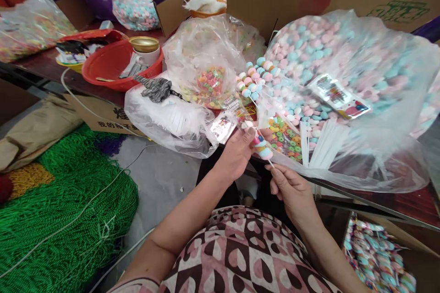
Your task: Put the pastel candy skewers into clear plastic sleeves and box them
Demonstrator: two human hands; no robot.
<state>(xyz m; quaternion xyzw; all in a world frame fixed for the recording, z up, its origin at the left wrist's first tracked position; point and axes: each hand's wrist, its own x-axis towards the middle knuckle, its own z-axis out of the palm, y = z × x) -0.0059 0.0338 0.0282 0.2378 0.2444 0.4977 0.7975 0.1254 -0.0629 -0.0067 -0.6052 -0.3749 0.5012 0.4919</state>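
Note:
My left hand (239, 153) is closed around the upper part of a marshmallow skewer (264, 152), which seems to sit in a clear printed wrapper. Lower down, the fingers of my right hand (290, 187) pinch its thin white stick. Pink, white and blue marshmallows alternate with coloured rings on it. Several finished-looking skewers (256, 78) lie just beyond my hands. Left of them is a stack of printed wrappers (223, 126). Beside my right hand are fruit-coloured cereal rings (285, 137) and a bundle of white sticks (325, 144).
A large clear bag of marshmallows (309, 55) covers the table's right side, with a silver wrapper (338, 96) on top. A red basin (110, 66) stands left. Wrapped skewers fill a cardboard box (409, 261) below right. Green cords (68, 210) pile on the floor.

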